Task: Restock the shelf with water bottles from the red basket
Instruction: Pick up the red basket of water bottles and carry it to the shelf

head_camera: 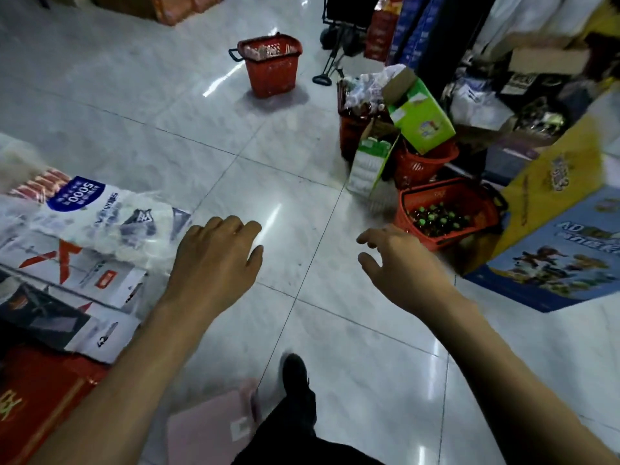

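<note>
A red basket (272,70) stands alone on the tiled floor far ahead, with pale bottle tops showing inside its rim. My left hand (214,260) hangs over the floor at centre left, fingers loosely curled, holding nothing. My right hand (399,263) reaches forward at centre right, fingers spread and relaxed, also holding nothing. Both hands are well short of that basket. A shelf is not clearly in view.
Another red basket (446,209) with dark green-capped bottles sits near my right hand. Behind it stand more red baskets (422,162) and green cartons (422,119). A blue and yellow box (557,250) lies at right. Packaged goods (84,229) pile up at left. My dark shoe (295,370) steps on the floor.
</note>
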Demonstrator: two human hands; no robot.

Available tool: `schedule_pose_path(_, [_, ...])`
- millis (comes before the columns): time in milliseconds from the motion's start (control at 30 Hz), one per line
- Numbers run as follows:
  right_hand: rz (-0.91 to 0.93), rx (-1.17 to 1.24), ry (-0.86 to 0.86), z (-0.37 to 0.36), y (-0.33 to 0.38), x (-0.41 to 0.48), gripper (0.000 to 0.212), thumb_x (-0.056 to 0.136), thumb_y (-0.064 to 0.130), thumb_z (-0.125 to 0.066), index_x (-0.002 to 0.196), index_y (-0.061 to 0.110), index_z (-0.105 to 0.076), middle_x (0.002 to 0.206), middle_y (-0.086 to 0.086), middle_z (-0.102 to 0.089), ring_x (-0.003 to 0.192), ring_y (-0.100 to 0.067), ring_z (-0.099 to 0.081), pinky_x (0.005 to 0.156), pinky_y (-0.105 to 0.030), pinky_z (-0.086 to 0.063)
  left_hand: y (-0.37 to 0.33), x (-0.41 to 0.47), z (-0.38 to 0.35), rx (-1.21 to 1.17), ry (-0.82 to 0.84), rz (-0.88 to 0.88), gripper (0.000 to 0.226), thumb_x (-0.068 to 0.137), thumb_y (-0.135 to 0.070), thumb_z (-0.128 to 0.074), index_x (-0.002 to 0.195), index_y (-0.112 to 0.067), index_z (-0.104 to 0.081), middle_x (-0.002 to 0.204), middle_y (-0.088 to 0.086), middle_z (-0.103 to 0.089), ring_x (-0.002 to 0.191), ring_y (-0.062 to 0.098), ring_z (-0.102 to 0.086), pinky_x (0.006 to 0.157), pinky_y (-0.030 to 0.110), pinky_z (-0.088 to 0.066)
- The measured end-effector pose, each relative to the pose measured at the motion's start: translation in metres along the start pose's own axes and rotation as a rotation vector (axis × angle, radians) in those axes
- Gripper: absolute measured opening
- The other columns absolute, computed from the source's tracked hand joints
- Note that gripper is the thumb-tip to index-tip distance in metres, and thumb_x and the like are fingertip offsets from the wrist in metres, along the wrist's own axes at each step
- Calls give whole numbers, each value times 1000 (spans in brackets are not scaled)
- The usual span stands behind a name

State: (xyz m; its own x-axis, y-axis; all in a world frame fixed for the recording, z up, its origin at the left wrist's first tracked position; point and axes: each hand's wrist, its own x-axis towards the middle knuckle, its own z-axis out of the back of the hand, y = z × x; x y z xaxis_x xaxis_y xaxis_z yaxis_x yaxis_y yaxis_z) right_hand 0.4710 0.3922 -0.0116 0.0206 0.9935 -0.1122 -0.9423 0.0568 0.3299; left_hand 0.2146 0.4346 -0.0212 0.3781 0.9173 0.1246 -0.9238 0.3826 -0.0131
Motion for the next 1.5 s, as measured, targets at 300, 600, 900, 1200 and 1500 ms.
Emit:
schedule_pose_path(300, [40,19,-9,49,8,201,33,95,36,-53,127,28,-55,120,2,-55,104,-20,-60,84,-45,-53,76,191,-1,12,-41,42,24,85,-28,-67,105,-15,-68,89,5,-66,84,32,-62,71,42,-51])
schedule_pose_path(600, [75,37,-33,62,-7,409,35,96,35,-54,129,26,-55,126,1,-50,108,-23,-57,83,-40,-52,124,390,-24,66,-64,4,28,85,-27,-68,110,-14,-68,93,6,-67,84,32,-62,71,40,-50])
schedule_pose_path(900, [177,87,3,86,-2,640,31,96,38,-50,126,32,-53,117,9,-62,104,-15,-61,82,-36,-53,187,580,-14,138,-56,54,27,85,-28,-69,109,-13,-69,89,7,-70,78,31,-66,66,39,-53])
schedule_pose_path(1200, [246,39,124,81,34,845,29,96,38,-49,124,35,-54,117,13,-61,103,-12,-60,82,-33,-51,289,723,-61,141,5,191,25,85,-30,-66,106,-16,-68,84,3,-68,74,28,-64,64,39,-52])
schedule_pose_path(1500, [222,-36,113,95,88,1065,31,97,42,-46,127,39,-50,119,17,-58,105,-6,-58,85,-30,-50,421,917,-105,56,-17,201,22,79,-31,-74,96,-18,-71,75,-2,-66,63,20,-63,55,34,-51])
